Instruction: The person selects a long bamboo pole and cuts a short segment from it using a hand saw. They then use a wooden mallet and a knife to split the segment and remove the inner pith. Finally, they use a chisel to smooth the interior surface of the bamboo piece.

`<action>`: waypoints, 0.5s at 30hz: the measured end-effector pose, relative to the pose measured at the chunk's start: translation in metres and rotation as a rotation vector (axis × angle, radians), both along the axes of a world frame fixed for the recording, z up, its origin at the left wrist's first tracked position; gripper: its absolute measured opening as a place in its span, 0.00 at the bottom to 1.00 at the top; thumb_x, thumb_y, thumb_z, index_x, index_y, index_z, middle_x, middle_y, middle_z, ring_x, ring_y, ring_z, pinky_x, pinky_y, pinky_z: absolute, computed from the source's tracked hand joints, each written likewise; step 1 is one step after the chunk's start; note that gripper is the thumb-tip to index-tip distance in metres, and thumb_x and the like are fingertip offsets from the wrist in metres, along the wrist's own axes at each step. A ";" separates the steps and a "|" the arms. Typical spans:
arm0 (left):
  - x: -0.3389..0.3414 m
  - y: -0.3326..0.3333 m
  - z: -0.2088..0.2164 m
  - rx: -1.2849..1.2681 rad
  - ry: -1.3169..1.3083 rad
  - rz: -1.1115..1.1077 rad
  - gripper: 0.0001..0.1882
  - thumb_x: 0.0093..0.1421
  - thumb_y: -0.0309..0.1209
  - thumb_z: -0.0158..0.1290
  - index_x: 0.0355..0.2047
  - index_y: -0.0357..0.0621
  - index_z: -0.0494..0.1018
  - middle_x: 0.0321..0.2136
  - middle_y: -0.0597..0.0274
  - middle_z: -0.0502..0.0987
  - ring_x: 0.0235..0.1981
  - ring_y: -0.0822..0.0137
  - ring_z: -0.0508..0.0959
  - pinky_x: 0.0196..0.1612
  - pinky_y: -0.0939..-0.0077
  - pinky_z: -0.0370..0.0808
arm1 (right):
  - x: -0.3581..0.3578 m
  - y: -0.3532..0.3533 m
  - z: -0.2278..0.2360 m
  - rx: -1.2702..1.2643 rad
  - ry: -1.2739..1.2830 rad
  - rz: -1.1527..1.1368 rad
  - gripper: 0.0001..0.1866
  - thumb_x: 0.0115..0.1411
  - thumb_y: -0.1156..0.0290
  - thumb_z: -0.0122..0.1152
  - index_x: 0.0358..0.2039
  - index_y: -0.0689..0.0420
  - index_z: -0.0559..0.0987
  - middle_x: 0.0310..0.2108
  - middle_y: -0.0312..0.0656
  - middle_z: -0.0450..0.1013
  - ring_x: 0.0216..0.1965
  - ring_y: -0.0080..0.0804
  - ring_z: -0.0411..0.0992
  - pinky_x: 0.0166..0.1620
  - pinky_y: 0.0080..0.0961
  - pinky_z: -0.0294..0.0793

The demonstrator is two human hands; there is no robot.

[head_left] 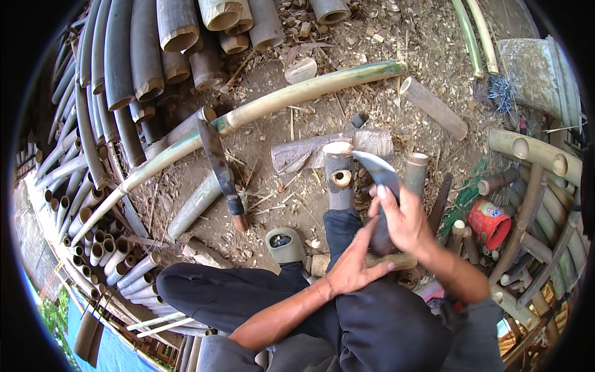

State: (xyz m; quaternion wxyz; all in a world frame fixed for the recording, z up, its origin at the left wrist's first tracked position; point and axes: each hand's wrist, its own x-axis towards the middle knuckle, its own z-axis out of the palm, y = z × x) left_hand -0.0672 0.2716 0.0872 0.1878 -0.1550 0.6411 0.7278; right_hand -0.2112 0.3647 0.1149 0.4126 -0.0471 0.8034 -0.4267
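In my right hand [406,223] is a curved knife [375,166], its pale blade pointing up and left beside a bamboo piece. My left hand [356,263] is below it, over my knee, with thumb and fingers apart; its fingertips come close to the knife's dark lower part, and I cannot tell whether they touch. The short bamboo piece [339,195] stands in front of my leg, with a pale cut top and a round hole in its side. Behind it, a split log [297,155] lies on the ground.
A large machete [217,158] rests at the left against a long pale bamboo pole [279,100]. Stacked bamboo tubes [118,68] crowd the left. A cut tube [434,108] lies ahead. On the right are a red container [489,223] and bamboo pieces [533,155]. Chips cover the ground.
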 end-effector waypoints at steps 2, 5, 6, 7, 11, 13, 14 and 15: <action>0.008 -0.020 0.009 -0.237 -0.066 0.020 0.39 0.49 0.29 0.56 0.63 0.34 0.58 0.46 0.39 0.71 0.49 0.44 0.73 0.55 0.57 0.71 | 0.032 0.001 -0.010 -0.159 -0.130 -0.192 0.18 0.73 0.58 0.44 0.43 0.61 0.73 0.30 0.39 0.80 0.29 0.23 0.73 0.36 0.25 0.73; 0.028 -0.064 0.010 -0.450 -0.165 -0.096 0.24 0.46 0.34 0.60 0.45 0.42 0.73 0.36 0.49 0.78 0.36 0.47 0.80 0.40 0.58 0.78 | 0.043 -0.012 -0.016 -0.095 -0.422 -0.092 0.15 0.73 0.60 0.45 0.39 0.59 0.72 0.36 0.42 0.81 0.24 0.18 0.72 0.26 0.19 0.72; 0.032 -0.072 0.010 -0.437 -0.247 -0.115 0.23 0.46 0.35 0.60 0.44 0.41 0.74 0.33 0.48 0.78 0.35 0.47 0.81 0.40 0.57 0.78 | 0.046 -0.022 -0.018 -0.107 -0.553 -0.172 0.15 0.73 0.61 0.43 0.37 0.61 0.71 0.34 0.42 0.81 0.18 0.16 0.69 0.19 0.15 0.69; 0.033 -0.078 0.010 -0.423 -0.329 -0.134 0.22 0.47 0.36 0.61 0.42 0.41 0.75 0.31 0.47 0.79 0.34 0.47 0.81 0.39 0.57 0.78 | 0.051 -0.028 -0.026 -0.124 -0.676 -0.214 0.15 0.73 0.63 0.42 0.39 0.62 0.70 0.34 0.44 0.81 0.14 0.20 0.69 0.16 0.17 0.70; 0.040 -0.097 -0.003 -0.369 -0.551 -0.097 0.19 0.48 0.37 0.65 0.36 0.36 0.77 0.23 0.54 0.79 0.26 0.68 0.79 0.33 0.68 0.77 | 0.055 -0.061 -0.048 -0.044 -0.779 -0.250 0.22 0.73 0.65 0.41 0.33 0.69 0.77 0.26 0.47 0.79 0.12 0.27 0.72 0.15 0.23 0.76; 0.042 -0.110 -0.015 -0.428 -0.538 -0.095 0.21 0.47 0.40 0.67 0.35 0.36 0.78 0.23 0.54 0.79 0.25 0.69 0.79 0.33 0.69 0.77 | 0.051 -0.073 -0.051 -0.037 -0.822 -0.248 0.21 0.73 0.65 0.41 0.36 0.70 0.77 0.26 0.49 0.79 0.12 0.30 0.73 0.16 0.24 0.77; 0.032 -0.118 -0.014 -0.494 -0.472 -0.089 0.22 0.47 0.41 0.69 0.35 0.36 0.79 0.22 0.53 0.79 0.25 0.69 0.79 0.32 0.70 0.78 | 0.051 -0.072 -0.052 -0.121 -0.857 -0.298 0.22 0.73 0.63 0.42 0.39 0.72 0.77 0.28 0.52 0.79 0.16 0.31 0.76 0.19 0.25 0.80; 0.023 -0.130 -0.010 -0.557 -0.450 -0.157 0.22 0.45 0.40 0.69 0.36 0.37 0.80 0.23 0.52 0.81 0.25 0.65 0.82 0.32 0.69 0.79 | 0.052 -0.072 -0.054 -0.223 -0.873 -0.391 0.22 0.73 0.62 0.42 0.41 0.72 0.76 0.30 0.53 0.79 0.17 0.32 0.77 0.21 0.25 0.81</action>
